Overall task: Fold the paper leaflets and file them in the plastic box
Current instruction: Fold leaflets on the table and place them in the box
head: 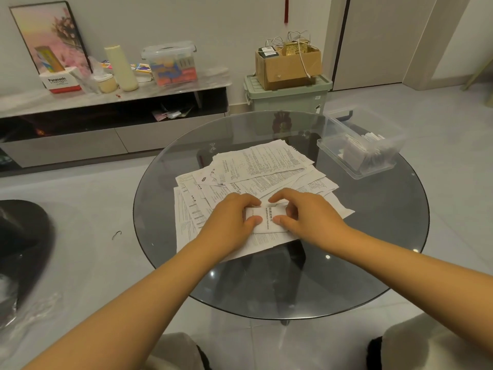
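A small folded leaflet (269, 218) with printed text lies on top of a spread pile of unfolded paper leaflets (256, 172) in the middle of the round glass table (360, 236). My left hand (232, 220) pinches its left edge, thumb below and fingers above. My right hand (306, 214) grips its right edge the same way. The clear plastic box (357, 141) stands open at the table's far right and holds several folded leaflets upright.
A low TV bench (106, 102) along the wall carries a lidded clear container (170, 62), a cream cylinder and boxes. A cardboard box (288, 64) sits on a green bin (288, 94) behind the table. A dark object (21, 244) lies on the floor at left.
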